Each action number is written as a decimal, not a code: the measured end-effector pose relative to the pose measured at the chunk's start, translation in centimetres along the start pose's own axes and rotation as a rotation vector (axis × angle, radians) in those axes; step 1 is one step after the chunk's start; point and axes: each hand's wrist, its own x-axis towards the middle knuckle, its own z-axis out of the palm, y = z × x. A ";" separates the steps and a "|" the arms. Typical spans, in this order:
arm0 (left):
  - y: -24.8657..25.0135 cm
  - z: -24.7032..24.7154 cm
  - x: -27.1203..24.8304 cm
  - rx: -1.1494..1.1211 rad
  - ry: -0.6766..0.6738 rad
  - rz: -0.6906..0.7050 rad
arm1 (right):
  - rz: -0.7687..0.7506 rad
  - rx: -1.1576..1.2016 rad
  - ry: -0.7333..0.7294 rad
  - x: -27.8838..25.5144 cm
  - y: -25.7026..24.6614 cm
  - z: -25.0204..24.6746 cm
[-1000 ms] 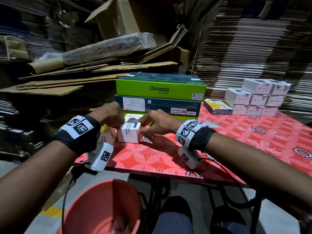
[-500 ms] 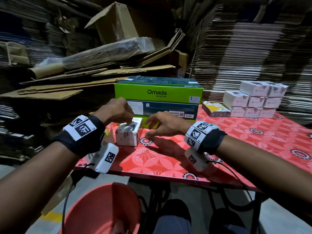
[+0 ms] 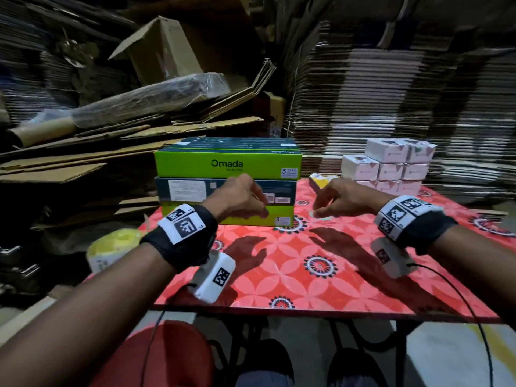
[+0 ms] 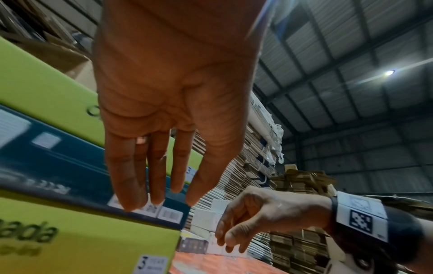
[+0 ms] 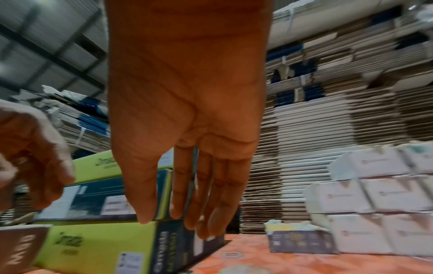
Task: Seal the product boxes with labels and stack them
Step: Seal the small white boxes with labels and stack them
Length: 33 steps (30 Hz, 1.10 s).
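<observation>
Head view: left hand point(image 3: 240, 201) and right hand point(image 3: 342, 198) hover apart over the red table point(image 3: 307, 275), no box between them. Judged step: between boxes; next, fetch an unsealed box and a label. Sealed white product boxes point(image 3: 391, 170), about eight showing, are stacked at the right rear; three Omada cartons point(image 3: 227, 163) are stacked behind.
Left wrist view: left fingers hang relaxed, holding nothing.
Right wrist view: right fingers nearly straight, close together, holding nothing.
</observation>
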 end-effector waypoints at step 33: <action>13.6 16.3 25.3 -0.071 -0.093 0.232 | 0.416 0.024 0.295 6.0 21.7 -3.4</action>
